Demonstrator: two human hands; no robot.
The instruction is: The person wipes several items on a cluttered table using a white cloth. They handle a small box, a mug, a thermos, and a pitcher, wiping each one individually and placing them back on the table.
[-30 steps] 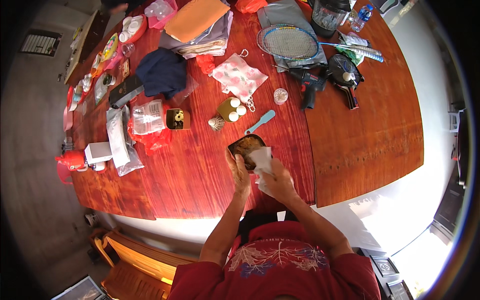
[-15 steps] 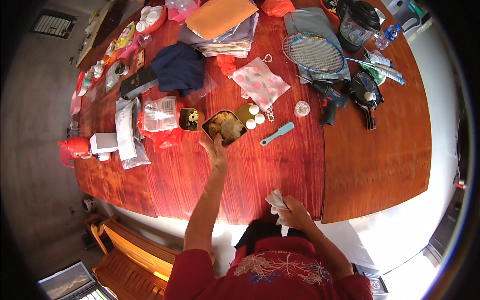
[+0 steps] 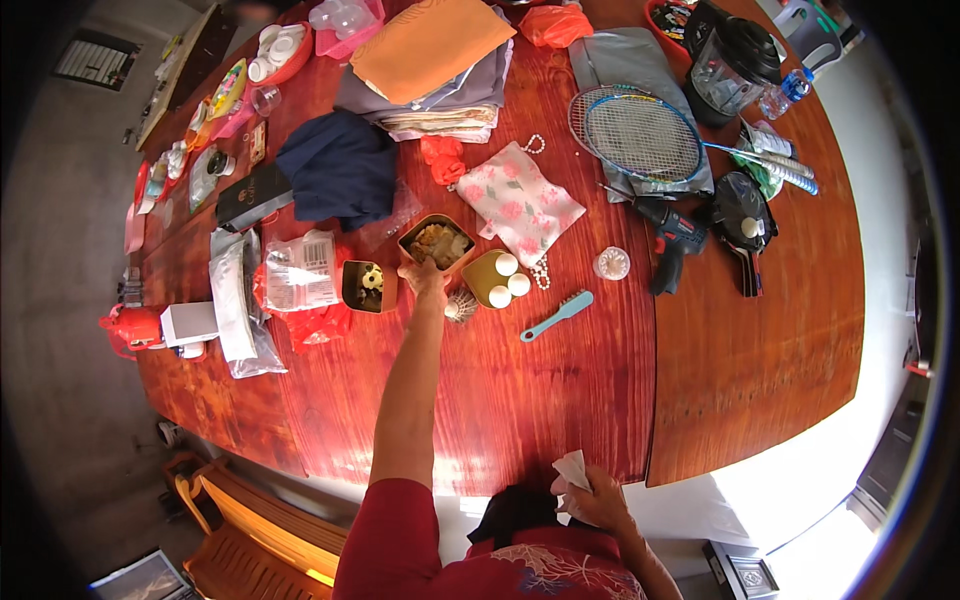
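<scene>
My left hand (image 3: 424, 277) reaches far out over the red wooden table (image 3: 560, 390) and grips the near edge of a small golden tin (image 3: 436, 242) filled with pale pieces. Right of it stands another golden tin (image 3: 490, 278) holding three white balls. A third small tin (image 3: 364, 285) with a flower-like item sits to the left. A shuttlecock (image 3: 461, 305) lies just beside my wrist. My right hand (image 3: 590, 497) stays close to my chest at the table's near edge, closed around a crumpled white tissue (image 3: 572, 470).
A light blue brush (image 3: 557, 316), a floral pouch (image 3: 526, 201), a small clear lid (image 3: 611, 263), a cordless drill (image 3: 670, 238), a badminton racket (image 3: 638, 134) and a blender jug (image 3: 732, 62) lie to the right. Folded cloths (image 3: 340, 165), plastic packets (image 3: 296, 270) and a wooden chair (image 3: 250, 520) are on the left.
The golden tin went from in front of my chest out to the table's middle with my left hand. My right hand with the tissue drew back toward my body.
</scene>
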